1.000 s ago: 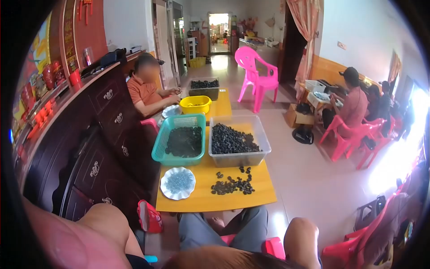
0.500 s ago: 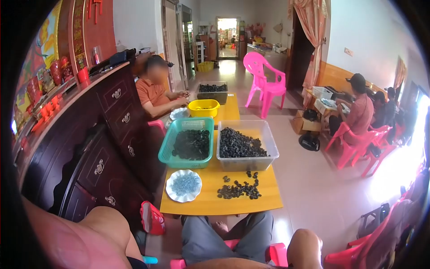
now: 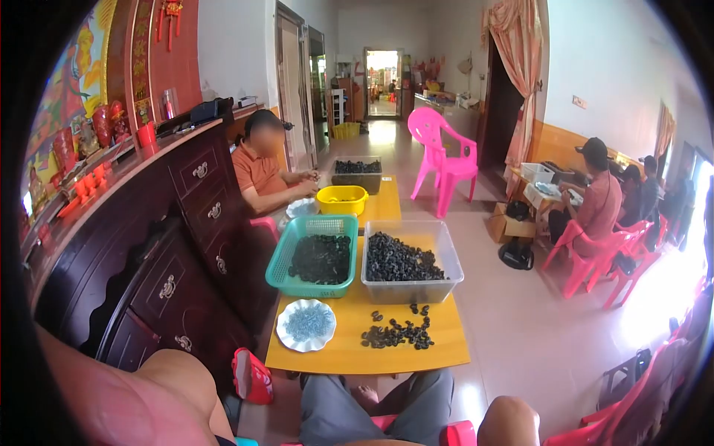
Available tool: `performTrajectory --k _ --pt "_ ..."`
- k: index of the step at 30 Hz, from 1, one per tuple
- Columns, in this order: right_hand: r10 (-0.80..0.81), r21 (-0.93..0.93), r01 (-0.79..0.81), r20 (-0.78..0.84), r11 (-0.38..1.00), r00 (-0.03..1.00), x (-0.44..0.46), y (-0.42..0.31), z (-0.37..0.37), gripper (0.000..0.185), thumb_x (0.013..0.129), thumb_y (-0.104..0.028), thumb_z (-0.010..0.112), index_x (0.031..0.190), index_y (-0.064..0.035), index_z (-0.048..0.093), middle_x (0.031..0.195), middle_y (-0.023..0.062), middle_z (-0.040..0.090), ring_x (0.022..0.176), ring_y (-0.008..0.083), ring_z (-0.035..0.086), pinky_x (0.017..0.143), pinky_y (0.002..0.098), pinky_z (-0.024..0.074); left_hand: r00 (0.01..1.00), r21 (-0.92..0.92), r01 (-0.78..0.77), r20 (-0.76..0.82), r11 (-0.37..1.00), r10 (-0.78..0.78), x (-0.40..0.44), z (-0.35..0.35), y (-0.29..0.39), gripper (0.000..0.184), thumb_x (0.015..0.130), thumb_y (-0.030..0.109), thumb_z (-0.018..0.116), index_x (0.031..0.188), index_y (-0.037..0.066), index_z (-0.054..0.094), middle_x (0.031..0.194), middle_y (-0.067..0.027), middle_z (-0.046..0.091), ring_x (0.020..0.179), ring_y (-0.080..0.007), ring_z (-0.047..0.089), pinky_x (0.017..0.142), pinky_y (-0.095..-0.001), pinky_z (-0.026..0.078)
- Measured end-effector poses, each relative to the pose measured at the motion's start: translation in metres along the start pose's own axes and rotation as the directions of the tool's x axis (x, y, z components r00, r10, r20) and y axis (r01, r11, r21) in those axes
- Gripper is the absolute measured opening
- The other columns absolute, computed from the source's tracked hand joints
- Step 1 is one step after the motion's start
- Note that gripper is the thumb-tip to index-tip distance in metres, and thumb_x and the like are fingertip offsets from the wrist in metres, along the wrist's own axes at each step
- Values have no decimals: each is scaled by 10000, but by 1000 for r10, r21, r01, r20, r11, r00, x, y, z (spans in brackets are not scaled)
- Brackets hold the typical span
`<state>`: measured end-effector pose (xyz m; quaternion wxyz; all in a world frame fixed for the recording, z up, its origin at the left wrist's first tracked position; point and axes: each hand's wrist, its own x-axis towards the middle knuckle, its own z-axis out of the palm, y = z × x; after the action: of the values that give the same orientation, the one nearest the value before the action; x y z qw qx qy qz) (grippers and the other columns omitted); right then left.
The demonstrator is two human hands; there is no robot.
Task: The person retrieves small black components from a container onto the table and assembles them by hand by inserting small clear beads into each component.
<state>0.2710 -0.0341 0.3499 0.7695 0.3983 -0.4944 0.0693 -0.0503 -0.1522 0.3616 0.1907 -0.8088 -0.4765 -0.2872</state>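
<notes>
Neither of my hands is in view. Only parts of my bent left arm (image 3: pixel 175 375) and right arm (image 3: pixel 509 422) show at the bottom. In front of my knees stands a yellow table (image 3: pixel 349 360). A white scalloped plate (image 3: pixel 282 329) on it bears a heap of small, thin, bluish clear pieces (image 3: pixel 310 323). To its right lie several loose black, rounded pieces (image 3: pixel 394 334), too small to name. Behind them a teal perforated basket (image 3: pixel 281 279) and a clear plastic bin (image 3: pixel 413 292) hold many more black pieces.
Farther back are a yellow basin (image 3: pixel 342 202) and another bin (image 3: pixel 357 179), beside a seated person (image 3: pixel 256 171). A pink chair (image 3: pixel 444 160) stands beyond the table. Dark cabinets (image 3: pixel 197 245) line the left; more people (image 3: pixel 595 189) sit at right.
My view has tilted slightly upward, so the table and containers appear lower. The loose pieces and plate look unmoved on the table. My hands are out of view in both frames.
</notes>
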Motion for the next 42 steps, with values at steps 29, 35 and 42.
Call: performTrajectory --k 29,35,42 --pt "47 -8 -47 -15 999 999 -5 6 0 98 919 -139 588 1004 -109 625 1017 -14 538 906 132 549 722 301 436 999 -15 25 28 1000 -24 -12 16 -6 287 847 235 645 1056 41 618 876 -84 620 769 -230 571 743 -402 509" --pt "52 -16 -53 -23 998 998 -6 7 -2 84 921 -145 591 985 -108 630 996 -15 536 880 132 552 717 299 436 999 -16 24 39 1000 -23 -11 18 -6 291 850 242 637 1065 46 618 879 -81 619 773 -230 569 747 -406 507" --pt "52 -38 -53 -50 998 997 -7 6 -3 74 923 -152 594 963 -106 636 972 -15 534 851 133 555 711 297 435 999 -21 20 48 1000 -19 -16 22 -8 297 853 250 628 1075 52 619 882 -78 618 777 -230 566 752 -411 506"
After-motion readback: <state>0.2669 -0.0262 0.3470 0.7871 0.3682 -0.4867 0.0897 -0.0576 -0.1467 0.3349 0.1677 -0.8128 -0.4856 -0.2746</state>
